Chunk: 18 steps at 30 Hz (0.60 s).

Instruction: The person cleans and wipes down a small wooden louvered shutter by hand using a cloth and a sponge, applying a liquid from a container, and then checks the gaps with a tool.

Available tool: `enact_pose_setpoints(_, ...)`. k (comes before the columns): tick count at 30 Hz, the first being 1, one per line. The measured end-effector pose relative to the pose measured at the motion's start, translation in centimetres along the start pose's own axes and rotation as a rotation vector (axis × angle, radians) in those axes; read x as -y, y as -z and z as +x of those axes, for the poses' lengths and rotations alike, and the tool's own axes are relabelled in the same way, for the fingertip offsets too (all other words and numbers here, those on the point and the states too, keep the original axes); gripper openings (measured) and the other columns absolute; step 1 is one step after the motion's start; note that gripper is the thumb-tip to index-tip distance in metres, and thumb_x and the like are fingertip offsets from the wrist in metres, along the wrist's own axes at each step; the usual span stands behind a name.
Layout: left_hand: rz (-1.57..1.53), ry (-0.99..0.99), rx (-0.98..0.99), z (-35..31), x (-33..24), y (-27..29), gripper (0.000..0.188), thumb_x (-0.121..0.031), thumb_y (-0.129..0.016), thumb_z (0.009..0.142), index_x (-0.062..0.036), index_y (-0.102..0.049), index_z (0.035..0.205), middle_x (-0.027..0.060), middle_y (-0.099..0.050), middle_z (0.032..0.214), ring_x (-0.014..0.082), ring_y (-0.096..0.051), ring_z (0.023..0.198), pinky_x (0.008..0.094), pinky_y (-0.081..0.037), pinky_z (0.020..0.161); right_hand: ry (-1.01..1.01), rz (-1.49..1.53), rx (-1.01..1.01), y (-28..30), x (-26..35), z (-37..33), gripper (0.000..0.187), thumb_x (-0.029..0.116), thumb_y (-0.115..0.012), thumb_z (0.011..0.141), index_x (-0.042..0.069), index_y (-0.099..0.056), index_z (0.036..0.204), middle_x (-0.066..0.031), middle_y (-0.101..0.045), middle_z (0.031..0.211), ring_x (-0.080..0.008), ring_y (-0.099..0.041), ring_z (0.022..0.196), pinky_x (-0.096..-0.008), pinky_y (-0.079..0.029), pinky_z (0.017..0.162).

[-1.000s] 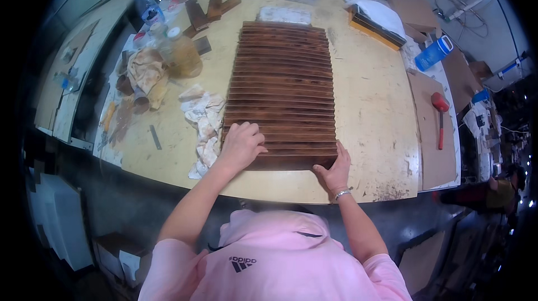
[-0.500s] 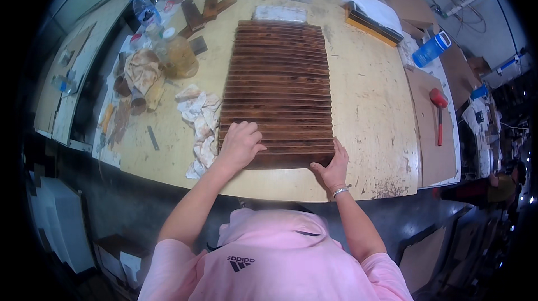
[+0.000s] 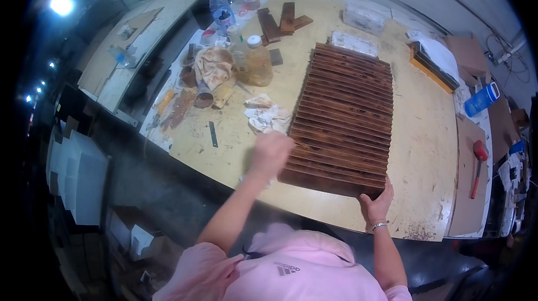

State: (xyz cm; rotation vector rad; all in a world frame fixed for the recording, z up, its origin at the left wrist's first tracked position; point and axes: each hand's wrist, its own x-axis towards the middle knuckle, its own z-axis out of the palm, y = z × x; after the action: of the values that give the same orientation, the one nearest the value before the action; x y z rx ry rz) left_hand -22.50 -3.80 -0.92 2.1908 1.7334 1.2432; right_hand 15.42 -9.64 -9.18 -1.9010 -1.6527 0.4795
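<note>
A row of dark-stained wooden slats (image 3: 342, 116) lies close together on the table, the nearest one showing a broad front face. My right hand (image 3: 379, 204) grips the near right corner, thumb at the front and fingers along the side. My left hand (image 3: 271, 155) is smeared by motion just left of the slats, over the lower part of a crumpled, stained white cloth or paper (image 3: 265, 114). Its fingers are too blurred to show whether they hold the cloth. A flat dark metal strip (image 3: 213, 134) lies farther left.
Bottles, a jar of yellowish liquid (image 3: 259, 65) and a stained rag (image 3: 214, 68) crowd the left back. Loose dark boards (image 3: 269, 24) and a white-wrapped block (image 3: 354, 44) lie beyond. On the right are a yellow-edged block (image 3: 432, 66), a blue bottle (image 3: 482, 100) and a red mallet (image 3: 479, 151).
My left hand has left the top of the slats and moved left onto the crumpled cloth. My right hand stays at the near right corner. The whole view has swung leftward.
</note>
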Motion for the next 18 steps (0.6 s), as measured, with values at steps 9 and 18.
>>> enact_pose_setpoints(9, 0.254, 0.625, -0.199, -2.3, 18.1, 7.3, 0.012, -0.014, -0.069, 0.089, -0.0066, -0.074, 0.098, 0.0165, -0.068, 0.089, 0.0351, -0.067, 0.083, 0.0438, -0.052, 0.074, 0.008, 0.01, -0.04, -0.1, 0.9, -0.2, 0.103, 0.02, -0.084, 0.057, -0.001, -0.04, 0.148, -0.0228, -0.047, 0.142, -0.0409, -0.04, 0.134, -0.0486, -0.03, 0.117)
enact_pose_setpoints(18, 0.757, 0.311, 0.112, 6.6, 22.1, 4.9, 0.021, -0.017, -0.063, 0.09, -0.0054, -0.067, 0.108, 0.0163, -0.069, 0.1, 0.0374, -0.064, 0.095, 0.0506, -0.05, 0.082, -0.004, -0.029, -0.004, 0.4, 1.9, 0.6, 0.098, 0.026, -0.082, 0.06, -0.003, -0.042, 0.145, -0.025, -0.047, 0.145, -0.0428, -0.04, 0.135, -0.0488, -0.03, 0.118)
